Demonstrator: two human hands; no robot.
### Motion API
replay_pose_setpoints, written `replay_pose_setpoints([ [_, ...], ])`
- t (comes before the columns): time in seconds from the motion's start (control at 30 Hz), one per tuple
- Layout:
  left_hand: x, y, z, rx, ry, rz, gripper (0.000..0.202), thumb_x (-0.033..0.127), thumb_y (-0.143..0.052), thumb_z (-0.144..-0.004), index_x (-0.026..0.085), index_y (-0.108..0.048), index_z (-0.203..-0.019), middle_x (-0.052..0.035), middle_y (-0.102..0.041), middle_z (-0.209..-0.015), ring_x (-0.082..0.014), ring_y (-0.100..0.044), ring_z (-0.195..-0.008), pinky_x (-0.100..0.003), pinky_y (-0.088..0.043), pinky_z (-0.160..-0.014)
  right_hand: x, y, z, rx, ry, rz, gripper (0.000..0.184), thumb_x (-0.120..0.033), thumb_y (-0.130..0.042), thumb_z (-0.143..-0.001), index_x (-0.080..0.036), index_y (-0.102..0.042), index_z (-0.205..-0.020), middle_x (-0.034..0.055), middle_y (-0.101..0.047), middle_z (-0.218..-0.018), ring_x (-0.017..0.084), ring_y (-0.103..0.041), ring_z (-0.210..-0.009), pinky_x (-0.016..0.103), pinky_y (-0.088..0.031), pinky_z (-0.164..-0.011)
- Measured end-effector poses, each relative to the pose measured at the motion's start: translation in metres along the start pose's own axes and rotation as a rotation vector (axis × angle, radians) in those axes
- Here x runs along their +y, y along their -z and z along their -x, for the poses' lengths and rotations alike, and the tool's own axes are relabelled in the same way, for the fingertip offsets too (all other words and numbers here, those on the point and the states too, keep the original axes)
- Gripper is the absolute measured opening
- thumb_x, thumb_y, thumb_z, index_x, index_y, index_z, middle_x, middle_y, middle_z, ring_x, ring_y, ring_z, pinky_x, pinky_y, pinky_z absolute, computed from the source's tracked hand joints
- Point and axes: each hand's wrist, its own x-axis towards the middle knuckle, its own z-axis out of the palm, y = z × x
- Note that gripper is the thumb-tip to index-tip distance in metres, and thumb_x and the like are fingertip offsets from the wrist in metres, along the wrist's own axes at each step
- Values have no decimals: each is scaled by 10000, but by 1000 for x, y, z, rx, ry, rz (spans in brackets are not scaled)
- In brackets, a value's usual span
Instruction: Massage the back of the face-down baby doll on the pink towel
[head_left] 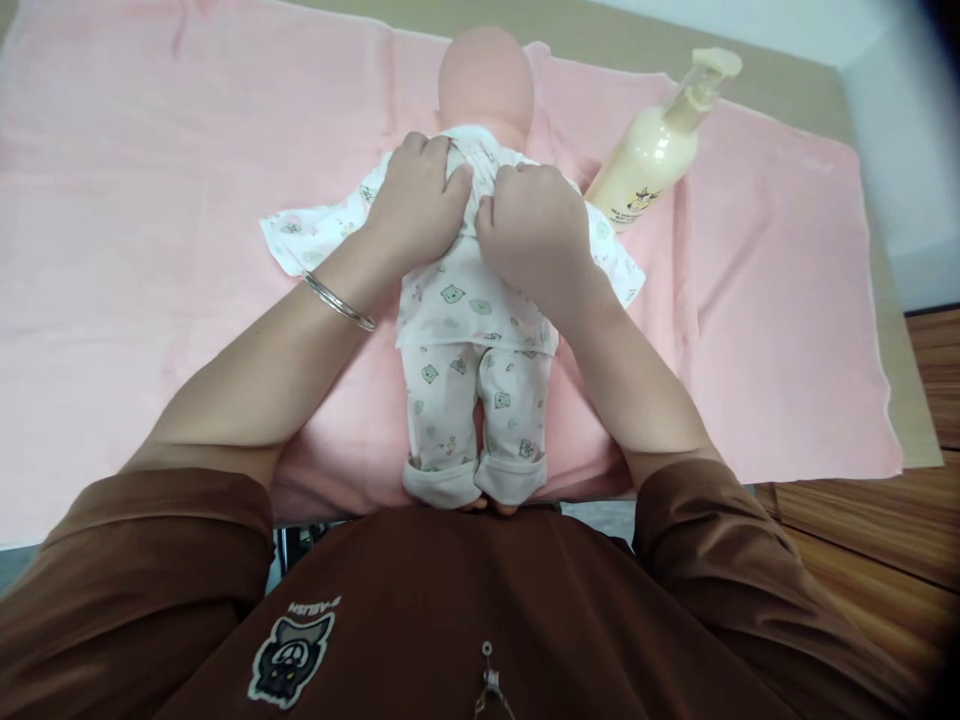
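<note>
A baby doll [480, 330] in a white printed shirt and trousers lies on a pink towel [150, 200], its bald head [486, 80] away from me and its feet at the near table edge. My left hand [420, 200] and my right hand [534, 228] both rest on the doll's chest. Their fingers are curled and pinch the shirt fabric [474, 165] near the collar. A metal bangle [339, 301] circles my left wrist.
A cream pump bottle [660, 140] lies tilted on the towel just right of the doll's shoulder. The towel covers a table whose bare edge [900, 330] shows at the right. Wooden floor [885, 540] lies beyond at lower right.
</note>
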Motion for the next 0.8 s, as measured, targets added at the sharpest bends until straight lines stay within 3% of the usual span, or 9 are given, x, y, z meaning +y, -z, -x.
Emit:
replay_pose_setpoints([
  [0.07, 4, 0, 6, 0, -44, -66, 311, 395, -321, -943, 337, -558, -1136, -101, -536, -1109, -302, -446, -1127, -423, -372, -1016, 9, -8, -6, 29, -22, 27, 299, -230, -257, -973, -190, -519, -832, 126, -595, -902, 280, -561, -903, 417, -475, -843],
  [0.13, 12, 2, 14, 4, -69, -144, 332, 311, -294, -942, 259, -551, -1146, -126, -527, -1099, -315, -450, -1112, -446, -366, -1007, 21, -16, -14, 43, -63, 9, 330, -291, -244, -997, -162, -539, -921, 137, -619, -947, 281, -576, -924, 407, -482, -837],
  [0.2, 22, 5, 22, 10, -95, -208, 294, 217, -314, -915, 189, -552, -1085, -145, -514, -1072, -318, -454, -1083, -457, -365, -990, 33, -22, -20, 36, -92, -29, 371, -352, -231, -1015, -141, -537, -1005, 139, -633, -981, 283, -584, -926, 406, -484, -815],
  [0.3, 31, 11, 30, -9, -139, -232, 190, 188, -357, -895, 242, -534, -938, -121, -504, -1020, -302, -464, -1002, -432, -395, -924, 42, -25, -24, 1, -94, -52, 448, -439, -190, -1031, -147, -528, -1060, 127, -638, -1009, 276, -585, -924, 397, -477, -802],
  [0.4, 29, 15, 26, -47, -121, -131, 127, 220, -410, -885, 277, -495, -809, -94, -503, -1000, -281, -472, -949, -410, -421, -885, 36, -21, -22, -3, -94, -35, 464, -423, -177, -1038, -127, -529, -1098, 153, -621, -1061, 287, -574, -986, 423, -451, -880],
  [0.5, 19, 15, 14, -26, -71, -46, 150, 201, -436, -832, 247, -419, -691, -88, -512, -942, -257, -484, -912, -392, -429, -851, 22, -14, -14, 6, -97, -6, 408, -352, -242, -1025, -89, -540, -1116, 188, -598, -1090, 317, -548, -1056, 455, -415, -947],
  [0.67, 4, 12, 1, -42, -64, -35, 249, 248, -342, -858, 229, -357, -610, -55, -450, -687, -223, -452, -692, -359, -366, -682, 6, -1, 1, 9, 17, 54, 309, -283, -276, -986, -176, -559, -929, 128, -591, -937, 294, -546, -920, 427, -447, -827],
  [0.8, 4, 10, 1, -86, -36, 15, 275, 332, -302, -923, 248, -508, -760, -91, -530, -887, -276, -493, -915, -403, -359, -841, 12, -2, 0, 2, 11, 42, 322, -290, -240, -990, -207, -530, -877, 112, -584, -885, 264, -535, -864, 406, -462, -764],
])
